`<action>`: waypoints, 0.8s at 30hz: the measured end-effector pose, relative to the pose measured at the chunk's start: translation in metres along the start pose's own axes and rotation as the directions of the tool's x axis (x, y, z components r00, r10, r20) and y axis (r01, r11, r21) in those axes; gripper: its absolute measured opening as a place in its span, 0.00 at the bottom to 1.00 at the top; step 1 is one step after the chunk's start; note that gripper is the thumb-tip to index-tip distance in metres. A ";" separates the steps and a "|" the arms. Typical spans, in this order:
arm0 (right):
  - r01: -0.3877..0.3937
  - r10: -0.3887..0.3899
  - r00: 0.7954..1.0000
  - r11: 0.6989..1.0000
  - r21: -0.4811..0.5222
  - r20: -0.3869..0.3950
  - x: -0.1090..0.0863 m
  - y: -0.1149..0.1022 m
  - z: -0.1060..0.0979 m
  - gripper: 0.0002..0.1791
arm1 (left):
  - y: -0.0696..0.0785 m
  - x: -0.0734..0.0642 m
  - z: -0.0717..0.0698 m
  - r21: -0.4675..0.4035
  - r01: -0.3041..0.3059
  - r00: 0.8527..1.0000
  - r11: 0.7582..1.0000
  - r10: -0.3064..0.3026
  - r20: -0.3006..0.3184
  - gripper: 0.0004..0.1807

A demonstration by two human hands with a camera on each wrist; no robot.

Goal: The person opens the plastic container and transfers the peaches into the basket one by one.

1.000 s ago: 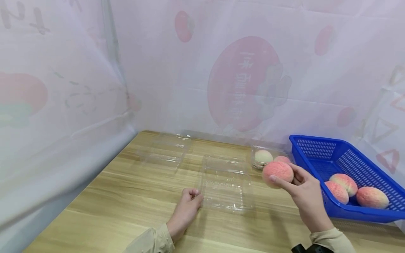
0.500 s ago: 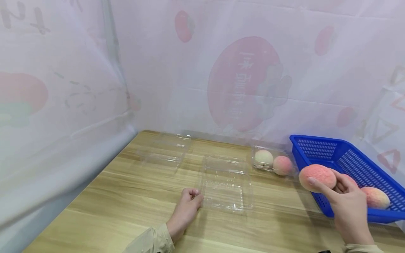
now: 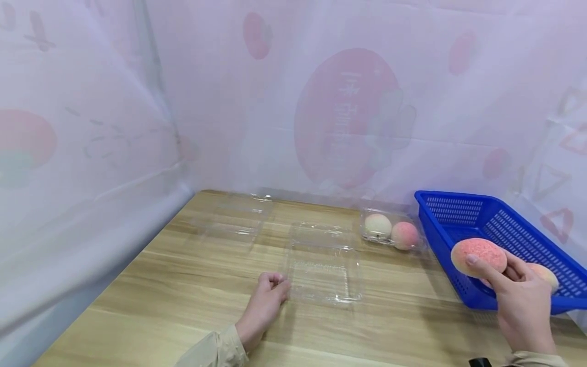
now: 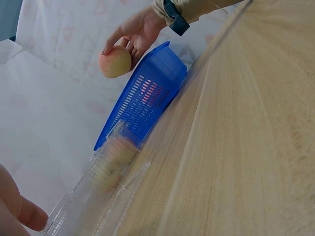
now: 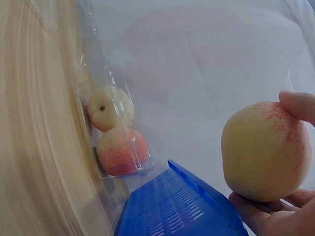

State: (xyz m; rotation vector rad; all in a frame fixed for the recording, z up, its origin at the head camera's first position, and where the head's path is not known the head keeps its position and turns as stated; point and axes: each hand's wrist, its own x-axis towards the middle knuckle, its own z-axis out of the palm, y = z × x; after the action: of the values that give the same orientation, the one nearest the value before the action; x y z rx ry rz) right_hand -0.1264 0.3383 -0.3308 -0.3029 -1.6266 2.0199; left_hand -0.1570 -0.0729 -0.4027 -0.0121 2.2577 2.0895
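My right hand (image 3: 523, 300) grips a pink-and-cream peach (image 3: 477, 255) between thumb and fingers, above the near left side of a blue basket (image 3: 449, 255). The right wrist view gives the peach's pale side (image 5: 261, 152) with thumb on top and fingers below. At the left edge of an open clear plastic clamshell box (image 3: 321, 285), my left hand (image 3: 266, 300) pinches the rim with curled fingers. The left wrist view puts the thumb (image 4: 32, 215) right at the box's edge. Another peach (image 3: 544, 275) lies in the basket, partly behind the right hand.
Behind, beside the basket, a clear box holds two peaches, one pale (image 3: 377, 225) and one pink (image 3: 405, 236). Another open clear box (image 3: 238, 219) lies at the table's back left. Printed white cloth (image 3: 220, 127) hangs around the wooden table (image 3: 183, 285).
My right hand has carried the peach rightward, from near the clear boxes to over the basket's near left side. The left hand stays at the box's edge. The head view has shifted slightly.
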 end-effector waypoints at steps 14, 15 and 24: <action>0.019 -0.007 0.983 0.998 0.059 -0.185 0.013 -0.004 -0.020 0.29 | -0.001 0.002 0.000 0.004 0.002 1.000 1.000 -0.002 0.007 0.12; 0.014 -0.004 0.979 0.999 0.049 -0.202 0.015 -0.004 -0.022 0.30 | -0.001 0.001 0.000 0.009 0.001 1.000 1.000 -0.001 0.006 0.12; -0.092 0.035 0.937 0.984 -0.151 -0.347 0.024 -0.002 -0.029 0.43 | 0.001 0.000 -0.001 0.033 0.008 1.000 0.999 -0.008 -0.001 0.12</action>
State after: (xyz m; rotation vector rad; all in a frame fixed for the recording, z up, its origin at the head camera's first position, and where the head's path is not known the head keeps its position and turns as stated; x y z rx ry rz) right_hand -0.1318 0.3757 -0.3329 -0.7348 -1.5756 1.7579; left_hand -0.1567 -0.0735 -0.4016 -0.0204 2.2885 2.0488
